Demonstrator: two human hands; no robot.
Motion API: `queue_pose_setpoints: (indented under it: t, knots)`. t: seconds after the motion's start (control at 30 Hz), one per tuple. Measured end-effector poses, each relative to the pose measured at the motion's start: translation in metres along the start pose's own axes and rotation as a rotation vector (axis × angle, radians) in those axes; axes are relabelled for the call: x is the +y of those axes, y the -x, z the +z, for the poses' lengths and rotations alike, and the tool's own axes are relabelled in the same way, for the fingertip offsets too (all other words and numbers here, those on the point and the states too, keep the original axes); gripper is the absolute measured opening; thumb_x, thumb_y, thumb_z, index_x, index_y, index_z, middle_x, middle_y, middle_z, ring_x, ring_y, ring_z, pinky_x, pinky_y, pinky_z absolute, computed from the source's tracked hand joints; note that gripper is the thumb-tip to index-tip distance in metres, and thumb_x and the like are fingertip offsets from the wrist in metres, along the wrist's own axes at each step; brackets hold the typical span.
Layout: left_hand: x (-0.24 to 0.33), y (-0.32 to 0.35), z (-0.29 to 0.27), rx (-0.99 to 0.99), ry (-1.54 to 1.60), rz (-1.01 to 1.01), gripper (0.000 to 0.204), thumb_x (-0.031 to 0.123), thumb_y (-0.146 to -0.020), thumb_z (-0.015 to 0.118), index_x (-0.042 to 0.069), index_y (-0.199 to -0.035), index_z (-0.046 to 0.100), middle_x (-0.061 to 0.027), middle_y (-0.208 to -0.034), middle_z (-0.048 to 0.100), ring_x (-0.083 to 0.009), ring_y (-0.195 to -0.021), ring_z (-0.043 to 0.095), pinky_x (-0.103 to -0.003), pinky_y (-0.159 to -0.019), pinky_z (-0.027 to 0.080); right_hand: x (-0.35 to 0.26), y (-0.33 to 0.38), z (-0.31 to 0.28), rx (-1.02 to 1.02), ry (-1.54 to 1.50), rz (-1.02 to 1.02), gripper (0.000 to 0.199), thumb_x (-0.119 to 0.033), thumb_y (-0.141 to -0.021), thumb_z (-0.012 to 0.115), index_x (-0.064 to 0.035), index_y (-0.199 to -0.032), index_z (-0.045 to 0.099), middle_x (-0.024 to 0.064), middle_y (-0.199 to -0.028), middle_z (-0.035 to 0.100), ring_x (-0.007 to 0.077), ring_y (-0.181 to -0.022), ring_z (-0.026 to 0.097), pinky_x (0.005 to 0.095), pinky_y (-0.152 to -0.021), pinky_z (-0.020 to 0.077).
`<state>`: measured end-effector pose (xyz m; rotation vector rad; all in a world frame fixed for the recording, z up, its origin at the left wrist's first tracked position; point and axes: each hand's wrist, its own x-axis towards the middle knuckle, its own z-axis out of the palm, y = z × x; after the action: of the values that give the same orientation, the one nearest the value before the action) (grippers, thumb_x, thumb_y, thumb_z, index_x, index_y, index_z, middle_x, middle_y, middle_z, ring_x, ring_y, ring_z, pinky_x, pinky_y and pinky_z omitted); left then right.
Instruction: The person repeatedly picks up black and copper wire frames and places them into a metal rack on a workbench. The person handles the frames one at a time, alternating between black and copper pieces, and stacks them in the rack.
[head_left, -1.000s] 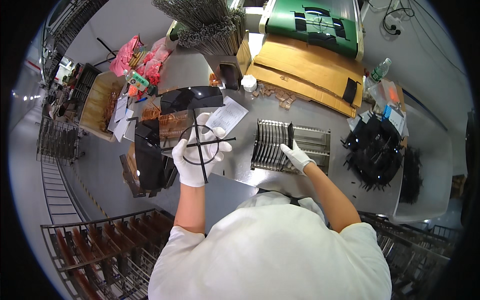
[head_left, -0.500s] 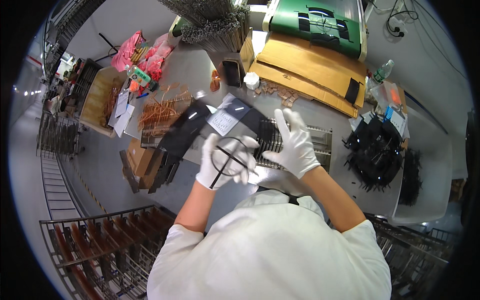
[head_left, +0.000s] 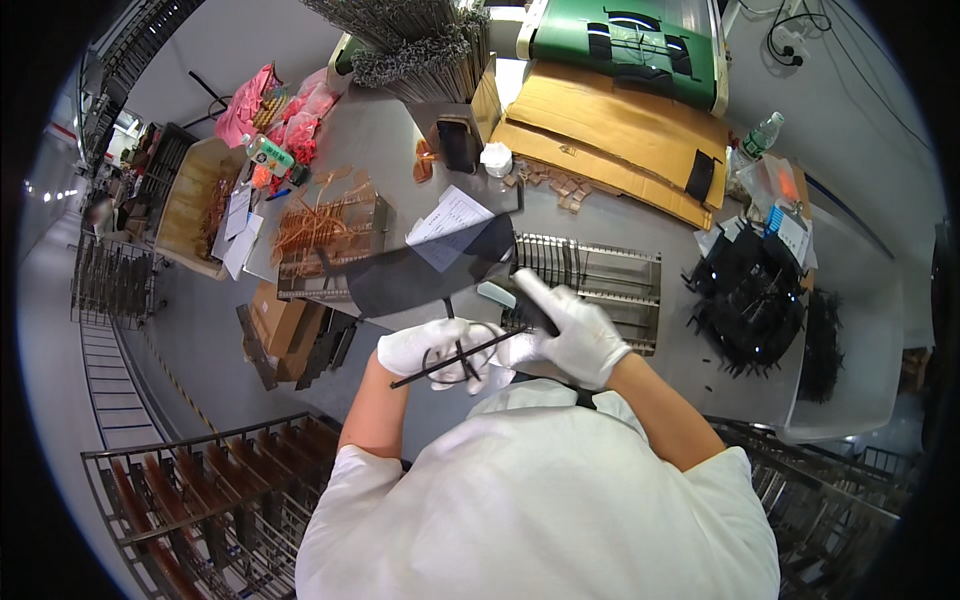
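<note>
My left hand (head_left: 425,347), in a white glove, is closed on a black frame with a ring and crossed rods (head_left: 462,355). Beyond it, a dark, see-through curved panel (head_left: 430,275) sits above the bench, seemingly joined to the frame by a short rod. My right hand (head_left: 580,340), also gloved, has its index finger stretched forward and the others curled by a black strip-like piece (head_left: 537,305), which it appears to grip. A metal rack (head_left: 610,270) with dark panels slotted in its left part lies just beyond my right hand. Written paper (head_left: 452,220) shows behind and through the panel.
Left on the bench is a rack of orange-brown pieces (head_left: 325,235). Yellow cardboard (head_left: 610,140) lies before a green machine (head_left: 625,50). A bundle of metal rods (head_left: 415,60) stands at the back. Black spiky parts (head_left: 745,300) are piled right, beside a white bin (head_left: 865,330).
My left hand has lowered slightly with the frame, which has turned. The dark panel has swung round to lie crosswise. My right hand has moved down from spread fingers to the black strip-like piece.
</note>
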<state>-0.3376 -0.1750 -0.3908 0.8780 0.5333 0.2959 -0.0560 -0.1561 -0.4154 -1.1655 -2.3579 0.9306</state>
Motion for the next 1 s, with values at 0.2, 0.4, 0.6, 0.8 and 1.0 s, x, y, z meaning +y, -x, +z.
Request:
queue_pose_setpoints:
  t: [0.2, 0.4, 0.6, 0.8, 1.0]
  knots:
    - [0.009, 0.045, -0.001, 0.153, 0.084, 0.343, 0.100, 0.078, -0.093, 0.036, -0.018, -0.112, 0.059, -0.0249, -0.081, 0.068, -0.0175, -0.050, 0.057, -0.021, -0.036, 0.039, 0.153, 0.009, 0.029, 0.218, -0.999, 0.589, 0.069, -0.048, -0.104, 0.052, -0.0234, -0.164, 0.029, 0.0032, -0.074, 0.066, 0.0135, -0.064, 0.065, 0.0313, -0.058, 0.0514]
    - [0.005, 0.044, -0.003, 0.149, 0.040, 0.281, 0.107, 0.085, -0.090, 0.032, -0.016, -0.117, 0.057, -0.0242, -0.077, 0.068, -0.0107, -0.040, 0.048, -0.020, -0.033, 0.036, 0.144, -0.009, 0.063, -0.002, -0.914, 0.904, 0.054, -0.066, -0.101, 0.046, -0.0169, -0.115, 0.065, 0.0006, -0.075, 0.068, 0.0113, -0.064, 0.057, 0.0293, -0.058, 0.0438]
    - [0.004, 0.035, -0.002, 0.158, 0.064, 0.285, 0.105, 0.082, -0.093, 0.023, -0.015, -0.116, 0.058, -0.0268, -0.079, 0.069, -0.0153, -0.040, 0.052, -0.022, -0.034, 0.038, 0.149, -0.012, 0.056, -0.070, -0.212, 0.806, 0.093, -0.073, -0.099, 0.043, -0.0085, -0.164, 0.023, 0.0167, -0.100, 0.075, 0.0248, -0.070, 0.069, 0.0403, -0.066, 0.0566]
    - [-0.009, -0.006, -0.005, 0.110, 0.367, 0.089, 0.108, 0.083, -0.092, 0.020, -0.016, -0.115, 0.057, -0.0333, -0.079, 0.068, -0.0208, -0.037, 0.051, -0.023, -0.031, 0.037, 0.067, -0.032, 0.005, 0.160, 0.605, 0.385, 0.104, -0.057, -0.087, 0.073, -0.0070, -0.164, 0.024, 0.0241, -0.128, 0.062, 0.0358, -0.114, 0.065, 0.0416, -0.091, 0.0547]
    - [0.004, -0.034, 0.019, 0.042, -0.183, -0.387, 0.063, 0.053, -0.105, 0.040, 0.000, -0.087, 0.068, -0.0079, -0.057, 0.061, -0.0108, -0.041, 0.051, -0.026, -0.035, 0.031, -0.027, -0.034, -0.030, 0.000, -0.083, -0.121, 0.079, -0.016, -0.077, 0.077, -0.0071, -0.151, 0.050, 0.0181, -0.101, 0.070, 0.0303, -0.099, 0.070, 0.0390, -0.094, 0.0559]
